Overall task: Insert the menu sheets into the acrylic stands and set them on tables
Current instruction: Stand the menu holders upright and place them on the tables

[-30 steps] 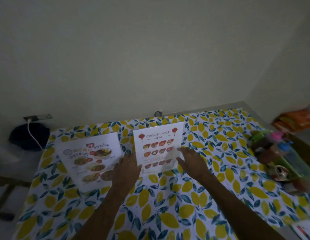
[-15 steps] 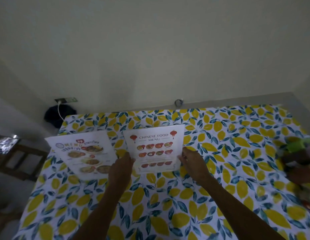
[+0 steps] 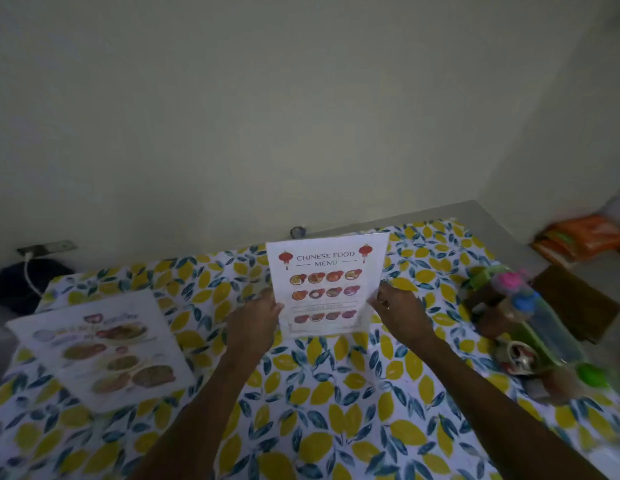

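**Holding the Chinese food menu upright over the lemon-print worktop**

A plain pale wall (image 3: pixel 301 116) rises behind a worktop (image 3: pixel 336 393) covered in a cloth printed with yellow lemons and dark leaves. Your left hand (image 3: pixel 254 320) grips the left edge of the Chinese food menu (image 3: pixel 327 285), fingers (image 3: pixel 267 296) closed on the sheet. Your right hand (image 3: pixel 400 313) pinches its right edge the same way. The menu stands nearly upright near the middle of the worktop, its lower edge at or just above the cloth. Whether it sits in an acrylic stand is hard to tell. Two menus are in view: this one, and a second menu (image 3: pixel 100 348) lying tilted at the left, blurred. A cluster of bottles (image 3: pixel 530 327) crowds the right side.
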The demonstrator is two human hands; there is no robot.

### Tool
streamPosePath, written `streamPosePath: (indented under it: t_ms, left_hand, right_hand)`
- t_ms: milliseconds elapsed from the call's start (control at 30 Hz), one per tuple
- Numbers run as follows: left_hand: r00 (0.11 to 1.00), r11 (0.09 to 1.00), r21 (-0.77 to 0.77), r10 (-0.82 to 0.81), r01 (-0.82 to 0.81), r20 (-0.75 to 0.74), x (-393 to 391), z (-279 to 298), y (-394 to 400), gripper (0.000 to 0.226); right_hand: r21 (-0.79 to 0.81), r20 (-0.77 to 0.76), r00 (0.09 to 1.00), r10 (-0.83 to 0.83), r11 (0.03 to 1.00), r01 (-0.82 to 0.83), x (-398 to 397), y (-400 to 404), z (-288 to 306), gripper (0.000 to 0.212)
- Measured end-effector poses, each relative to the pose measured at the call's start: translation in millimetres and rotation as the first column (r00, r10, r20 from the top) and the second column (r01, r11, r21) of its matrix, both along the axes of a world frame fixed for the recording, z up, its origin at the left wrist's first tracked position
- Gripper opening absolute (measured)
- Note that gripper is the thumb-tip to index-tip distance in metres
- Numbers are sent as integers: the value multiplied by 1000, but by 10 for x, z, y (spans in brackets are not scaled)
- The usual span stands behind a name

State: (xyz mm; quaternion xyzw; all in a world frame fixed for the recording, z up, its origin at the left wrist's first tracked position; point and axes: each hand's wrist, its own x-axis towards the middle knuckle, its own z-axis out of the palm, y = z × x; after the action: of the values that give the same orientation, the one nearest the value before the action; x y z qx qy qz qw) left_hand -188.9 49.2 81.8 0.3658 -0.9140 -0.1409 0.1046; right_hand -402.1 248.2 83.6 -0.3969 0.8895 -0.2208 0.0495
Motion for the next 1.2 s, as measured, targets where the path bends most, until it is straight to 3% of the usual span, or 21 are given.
streamPosePath:
  t_ms: [400,733,967,1200]
  left_hand:
    - [992,992,-50,-117,115,-41,-2028,292,502,26]
    - [999,1000,-28,9,-10,-36,-3990,-70,865,33]
    - [999,1000,-7,20,-20,33,-4924,-337,776,32]
    - [997,998,42,38,-41,72,-5392,-620,729,29]
  right_hand:
    - [-51,-27,991,-134,990,132,-1807,667,344,21]
    - [22,-95,994,-47,999,50,-4060,671,164,20]
    - [100,4,999,-36,994,36,-5073,499,-205,25]
    - [104,115,991,-66,993,54,-5491,458,-639,22]
